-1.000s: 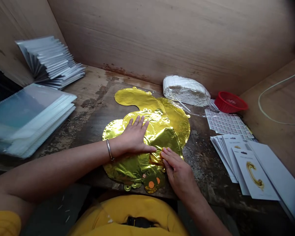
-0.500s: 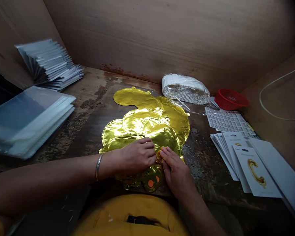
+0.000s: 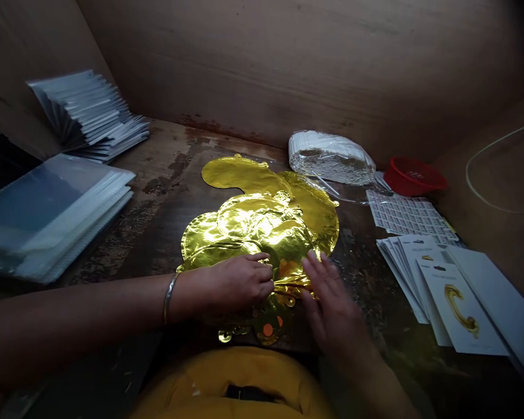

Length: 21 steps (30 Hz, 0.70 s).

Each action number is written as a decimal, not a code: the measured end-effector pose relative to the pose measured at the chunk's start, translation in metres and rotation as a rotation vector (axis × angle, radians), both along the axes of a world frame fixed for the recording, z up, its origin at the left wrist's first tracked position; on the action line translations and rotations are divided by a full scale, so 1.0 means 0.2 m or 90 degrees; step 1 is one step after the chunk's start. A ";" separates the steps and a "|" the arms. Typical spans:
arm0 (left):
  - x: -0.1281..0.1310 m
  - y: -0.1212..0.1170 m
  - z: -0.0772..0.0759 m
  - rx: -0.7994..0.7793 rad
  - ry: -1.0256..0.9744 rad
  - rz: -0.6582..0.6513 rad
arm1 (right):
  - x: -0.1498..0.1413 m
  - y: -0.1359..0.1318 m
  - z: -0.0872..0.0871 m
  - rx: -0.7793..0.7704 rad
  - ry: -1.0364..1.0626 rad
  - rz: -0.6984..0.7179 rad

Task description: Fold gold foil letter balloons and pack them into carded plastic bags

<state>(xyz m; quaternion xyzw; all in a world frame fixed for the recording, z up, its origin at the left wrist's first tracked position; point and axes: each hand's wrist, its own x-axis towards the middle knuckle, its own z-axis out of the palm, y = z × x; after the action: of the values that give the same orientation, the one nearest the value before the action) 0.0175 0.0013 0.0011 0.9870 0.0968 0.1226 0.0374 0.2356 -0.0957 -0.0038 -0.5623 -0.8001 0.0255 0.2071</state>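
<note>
- Gold foil shapes [image 3: 248, 212] lay overlapped on the middle of a worn wooden table [image 3: 152, 224], their near part between the two hands.
- The left hand [image 3: 240, 285], fingers curled, pinched a fold at the near side of the foil; a metal bangle [image 3: 169, 298] circled its wrist.
- The right hand [image 3: 329, 305], somewhat blurred, had fingers extended and released beside that fold; whether their tips touched the foil could not be told.
- Clear sleeves [image 3: 70, 203] lay at left; at right, white cards [image 3: 460, 314], a printed sheet [image 3: 413, 216] and a red basket [image 3: 413, 177].
</note>
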 end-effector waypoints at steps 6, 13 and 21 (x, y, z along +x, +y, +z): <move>0.00 0.00 -0.06 0.035 -0.010 -0.024 | -0.01 -0.03 0.01 0.037 -0.162 -0.030; 0.03 0.00 -0.06 -0.051 -0.103 0.028 | -0.19 0.14 0.00 0.030 -0.155 0.094; -0.10 0.15 0.05 -0.030 -0.113 0.223 | -0.11 0.18 -0.04 0.067 -0.005 -0.008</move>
<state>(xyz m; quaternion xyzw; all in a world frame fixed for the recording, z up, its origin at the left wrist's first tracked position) -0.0021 0.0314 0.0101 0.9392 0.2666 0.2113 0.0470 0.2144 -0.0593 -0.0111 -0.5558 -0.7976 -0.0204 0.2334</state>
